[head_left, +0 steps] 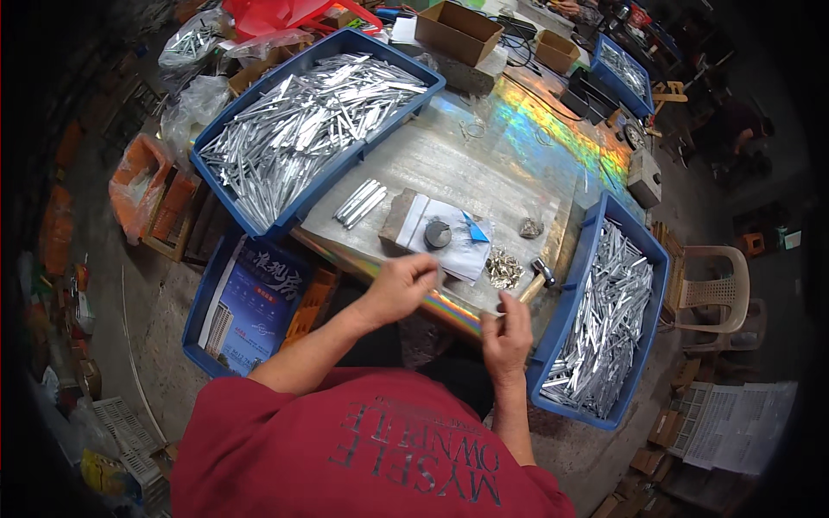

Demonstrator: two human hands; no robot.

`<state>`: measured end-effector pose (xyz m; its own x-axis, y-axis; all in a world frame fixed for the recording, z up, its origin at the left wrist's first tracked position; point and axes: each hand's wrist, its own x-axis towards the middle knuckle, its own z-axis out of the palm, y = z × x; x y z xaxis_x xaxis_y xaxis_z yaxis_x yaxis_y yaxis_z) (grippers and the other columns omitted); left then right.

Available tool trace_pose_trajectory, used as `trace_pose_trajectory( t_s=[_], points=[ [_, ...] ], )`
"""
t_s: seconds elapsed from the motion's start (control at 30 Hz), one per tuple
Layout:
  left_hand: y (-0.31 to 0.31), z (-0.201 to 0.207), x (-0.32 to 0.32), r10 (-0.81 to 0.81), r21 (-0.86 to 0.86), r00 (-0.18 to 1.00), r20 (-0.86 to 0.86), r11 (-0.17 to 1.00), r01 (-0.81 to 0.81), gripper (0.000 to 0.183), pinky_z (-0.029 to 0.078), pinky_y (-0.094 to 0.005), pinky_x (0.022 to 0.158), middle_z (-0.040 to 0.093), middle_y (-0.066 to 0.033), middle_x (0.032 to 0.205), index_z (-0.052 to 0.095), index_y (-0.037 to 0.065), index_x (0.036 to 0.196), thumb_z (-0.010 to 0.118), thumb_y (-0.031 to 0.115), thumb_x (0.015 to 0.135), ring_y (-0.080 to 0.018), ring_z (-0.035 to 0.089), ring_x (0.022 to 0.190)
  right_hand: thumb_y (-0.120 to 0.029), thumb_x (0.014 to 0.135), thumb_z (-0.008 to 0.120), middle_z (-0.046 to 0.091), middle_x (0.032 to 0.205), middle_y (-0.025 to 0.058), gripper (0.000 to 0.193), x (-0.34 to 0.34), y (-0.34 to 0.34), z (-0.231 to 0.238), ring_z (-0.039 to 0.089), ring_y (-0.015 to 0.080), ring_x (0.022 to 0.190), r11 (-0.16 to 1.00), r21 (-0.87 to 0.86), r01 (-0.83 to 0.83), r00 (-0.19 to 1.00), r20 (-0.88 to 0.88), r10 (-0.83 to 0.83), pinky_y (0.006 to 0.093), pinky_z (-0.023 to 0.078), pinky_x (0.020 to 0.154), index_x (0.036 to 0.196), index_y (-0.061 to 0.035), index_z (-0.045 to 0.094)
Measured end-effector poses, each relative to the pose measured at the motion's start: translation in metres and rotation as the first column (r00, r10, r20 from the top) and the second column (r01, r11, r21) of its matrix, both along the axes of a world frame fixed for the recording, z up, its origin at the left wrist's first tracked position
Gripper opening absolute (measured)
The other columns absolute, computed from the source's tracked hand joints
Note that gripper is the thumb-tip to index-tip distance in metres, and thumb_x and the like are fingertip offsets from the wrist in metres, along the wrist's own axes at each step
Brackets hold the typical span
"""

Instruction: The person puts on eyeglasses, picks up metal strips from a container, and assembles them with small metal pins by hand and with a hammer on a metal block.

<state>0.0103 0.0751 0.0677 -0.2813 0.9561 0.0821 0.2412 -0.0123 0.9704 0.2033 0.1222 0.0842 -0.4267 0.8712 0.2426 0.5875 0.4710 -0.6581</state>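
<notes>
Over the table's front edge, my left hand (400,289) is closed, its fingertips pinched together. What it holds, if anything, is too small to name. To the right, my right hand (507,335) has its thumb and fingers drawn together; I cannot make out what lies between them. Just beyond both hands, a round dark block (438,234) sits on a white paper-covered slab (420,216) with a blue scrap (474,228). Beside the slab lies a pile of small brassy metal pieces (503,268). A hammer (539,278) rests near the right hand.
Blue bins of silvery metal strips stand at the left (315,121) and right (600,319). Several strips (360,204) lie in a row left of the slab. A cardboard box (458,33) is at the back; a plastic chair (713,289) stands right.
</notes>
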Motion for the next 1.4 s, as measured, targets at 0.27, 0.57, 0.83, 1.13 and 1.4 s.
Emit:
trace_pose_trajectory(
  t_s=[0.27,0.57,0.83,1.13,1.4],
  points=[
    [-0.014,0.003,0.017,-0.150,0.046,0.979,-0.139,0.986,0.158,0.011,0.043,-0.0291,0.057,0.058,-0.0126,0.071,0.055,0.000,0.081,0.057,0.008,0.074,-0.0238,0.057,0.065,-0.009,0.067,0.066,0.054,0.071,0.0089,0.023,-0.035,-0.004,-0.005,0.054,0.0220,0.058,0.896,0.284,-0.341,0.906,-0.155,0.394,0.0298,0.043,0.051,0.088,-0.0035,0.057],
    [-0.018,-0.013,0.012,-0.141,0.218,0.937,-0.320,0.952,0.217,0.012,0.043,-0.0328,0.057,0.054,-0.0095,0.067,0.055,0.003,0.075,0.062,0.011,0.069,-0.0262,0.054,0.065,-0.017,0.076,0.060,0.054,0.061,0.0062,0.015,-0.030,-0.013,-0.010,0.050,0.0147,0.049,0.972,-0.103,-0.211,0.927,-0.338,0.165,0.0263,0.038,0.045,0.075,-0.0023,0.056],
    [-0.024,-0.008,-0.020,0.049,0.266,0.878,-0.475,0.960,0.090,0.008,0.042,-0.0342,0.059,0.051,-0.0091,0.066,0.053,0.005,0.071,0.057,0.012,0.072,-0.0266,0.052,0.067,-0.023,0.085,0.049,0.053,0.063,0.0036,0.023,-0.047,-0.014,0.000,0.042,0.0057,0.042,0.641,-0.655,-0.400,0.713,-0.662,-0.232,0.0157,0.031,0.037,0.089,-0.0003,0.052],
    [-0.009,-0.035,-0.105,0.411,0.169,0.577,-0.705,0.888,-0.427,0.009,0.043,-0.0380,0.060,0.055,-0.0133,0.068,0.055,0.003,0.070,0.057,0.011,0.072,-0.0307,0.054,0.068,-0.019,0.086,0.045,0.050,0.063,0.0037,0.019,-0.036,-0.015,-0.018,0.041,0.0066,0.042,0.638,-0.693,-0.336,0.682,-0.646,-0.342,0.0175,0.032,0.038,0.090,-0.0014,0.051],
    [0.004,-0.043,-0.113,0.381,0.093,0.537,-0.753,0.869,-0.487,0.013,0.044,-0.0395,0.061,0.053,-0.0151,0.069,0.051,0.002,0.070,0.057,0.014,0.073,-0.0329,0.053,0.068,-0.018,0.086,0.044,0.050,0.063,0.0024,0.019,-0.033,-0.021,-0.022,0.040,0.0053,0.045,0.621,-0.710,-0.332,0.704,-0.625,-0.338,0.0168,0.031,0.040,0.088,-0.0013,0.052]
  ],
)
